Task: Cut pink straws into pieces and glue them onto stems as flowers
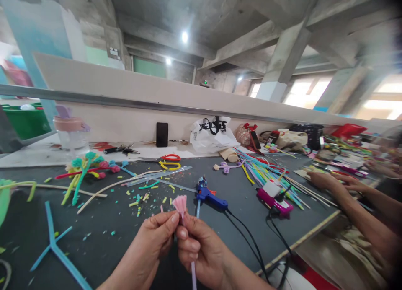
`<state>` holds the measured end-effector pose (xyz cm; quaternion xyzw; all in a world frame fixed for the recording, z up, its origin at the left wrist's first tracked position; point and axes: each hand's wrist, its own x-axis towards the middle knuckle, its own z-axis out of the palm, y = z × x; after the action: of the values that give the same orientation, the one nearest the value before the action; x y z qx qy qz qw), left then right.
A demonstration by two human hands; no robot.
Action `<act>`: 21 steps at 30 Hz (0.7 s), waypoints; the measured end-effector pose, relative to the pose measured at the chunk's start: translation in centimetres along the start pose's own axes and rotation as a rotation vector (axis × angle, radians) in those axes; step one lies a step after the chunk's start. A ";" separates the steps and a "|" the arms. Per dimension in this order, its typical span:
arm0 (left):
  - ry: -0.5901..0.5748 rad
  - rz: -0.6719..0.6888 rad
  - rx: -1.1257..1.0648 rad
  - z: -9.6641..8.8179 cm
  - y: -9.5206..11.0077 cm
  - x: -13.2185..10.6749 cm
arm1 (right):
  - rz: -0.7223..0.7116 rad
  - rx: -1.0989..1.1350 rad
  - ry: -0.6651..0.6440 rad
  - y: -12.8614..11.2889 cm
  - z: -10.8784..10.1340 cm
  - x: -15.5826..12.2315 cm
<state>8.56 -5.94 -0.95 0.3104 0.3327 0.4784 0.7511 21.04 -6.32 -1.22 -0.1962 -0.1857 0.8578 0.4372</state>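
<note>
Both my hands meet low in the middle, pinching a small pink fringed paper flower on a pale lilac stick. My left hand is closed, thumb and forefinger pressed just under the flower's head. My right hand is closed round the stick below it. Just beyond lies a blue glue gun on the dark grey table, its black cord running toward me.
Another person's arms reach in from the right, near a pink glue gun and a bundle of coloured straws. Paper scraps, scissors, finished flowers, a blue straw shape, a plastic bag and a phone lie further back.
</note>
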 end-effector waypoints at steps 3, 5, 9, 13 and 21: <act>0.013 -0.007 0.016 -0.3 0.2 -0.1 | 0.052 0.059 -0.077 -0.3 -0.1 -0.2; 0.008 -0.007 0.027 -0.5 0.2 -0.2 | 0.064 0.072 -0.098 -0.3 -0.1 -0.3; -0.008 0.001 0.059 -0.6 0.4 -0.2 | 0.069 0.067 -0.108 -0.1 0.0 -0.4; 0.000 -0.009 0.057 -0.5 0.4 -0.1 | 0.066 0.029 -0.077 -0.1 0.0 -0.4; -0.025 0.002 0.036 -0.4 0.1 0.0 | 0.081 0.035 -0.084 -0.2 -0.4 -0.3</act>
<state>8.16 -5.80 -1.09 0.3302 0.3313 0.4691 0.7491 21.57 -6.42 -1.37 -0.1596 -0.1809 0.8855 0.3971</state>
